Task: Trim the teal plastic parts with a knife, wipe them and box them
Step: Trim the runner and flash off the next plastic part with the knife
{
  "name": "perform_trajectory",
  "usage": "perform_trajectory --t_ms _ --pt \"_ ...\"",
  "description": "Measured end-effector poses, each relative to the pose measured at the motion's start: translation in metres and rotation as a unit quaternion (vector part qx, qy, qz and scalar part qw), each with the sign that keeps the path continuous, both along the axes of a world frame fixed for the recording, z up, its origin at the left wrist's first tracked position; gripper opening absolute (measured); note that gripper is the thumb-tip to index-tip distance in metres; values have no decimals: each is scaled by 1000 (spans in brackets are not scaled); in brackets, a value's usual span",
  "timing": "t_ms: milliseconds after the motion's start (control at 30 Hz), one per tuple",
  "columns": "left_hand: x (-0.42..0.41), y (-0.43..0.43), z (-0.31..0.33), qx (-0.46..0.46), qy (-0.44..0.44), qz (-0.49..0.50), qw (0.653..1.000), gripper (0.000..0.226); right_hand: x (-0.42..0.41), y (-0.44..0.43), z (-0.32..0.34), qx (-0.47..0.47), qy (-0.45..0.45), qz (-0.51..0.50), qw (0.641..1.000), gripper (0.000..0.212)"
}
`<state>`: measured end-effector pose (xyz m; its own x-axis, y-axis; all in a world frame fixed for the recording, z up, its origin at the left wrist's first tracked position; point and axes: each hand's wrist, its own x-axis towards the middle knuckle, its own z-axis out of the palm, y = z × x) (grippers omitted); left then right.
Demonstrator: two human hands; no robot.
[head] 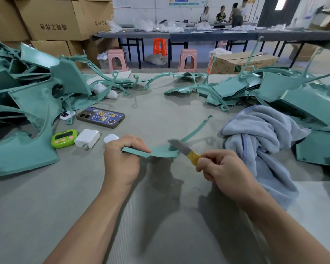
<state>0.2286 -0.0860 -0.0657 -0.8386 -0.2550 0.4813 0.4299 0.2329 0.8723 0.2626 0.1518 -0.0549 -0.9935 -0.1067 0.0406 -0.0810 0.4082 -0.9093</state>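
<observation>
Teal part [161,151]: thin curved strip with a flat tab, held just above the mat at lower centre of the frame, its long arm sweeping up and right toward the towel.
Left hand [122,159]: curled round the strip's left end, thumb on top, grasping it.
Right hand [223,168]: wrapped round the knife's yellow-taped handle, right of centre.
Knife [183,149]: blurred blade, tip angled up and left, laid against the strip near its bend.
Grey mat [160,225]: ribbed covering over the whole near table.
Towel [263,141]: pale blue, crumpled, at centre right, just beside the right hand.
Left pile [27,103]: heaped teal panels and strips filling the left edge.
Right pile [293,96]: more teal panels and curved strips, upper right to right edge, behind and beside the towel.
Phone [101,117]: face down, cartoon-print case, left of centre, near the left pile.
Timer [64,139]: lime green, just left of the charger.
Charger [87,138]: white plug block, next to a small white case [111,138] partly hidden behind the left hand.
Cardboard boxes [51,18]: stacked at upper left.
Stools [187,60]: two pink, one orange, under a long dark table at top centre.
People [229,15]: several at that far table, small and blurred.
</observation>
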Motion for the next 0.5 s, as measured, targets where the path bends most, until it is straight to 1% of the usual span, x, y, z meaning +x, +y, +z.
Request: perform_trajectory --t_ms 67,167,233,300,400,433,500 --pt "0 1 2 11 1 -5 1000 45 -1 -1 -2 29 -4 18 999 24" --pt "-3 0 3 22 -5 -4 1000 53 -7 -2 -4 60 11 -19 998 23" --pt "-4 -1 5 26 -2 -8 1000 47 -12 0 -2 90 27 -41 995 23" --pt "-5 -1 7 38 -4 -9 999 40 -13 1 -1 74 35 -30 996 23" --pt "-6 -1 8 42 -4 -13 999 38 -7 0 -2 14 33 33 999 23" --pt "-6 0 8 37 -1 -18 999 38 -8 1 -3 24 32 37 998 23" --pt "-6 1 8 30 7 -29 999 37 -12 4 -3 89 45 2 995 23"
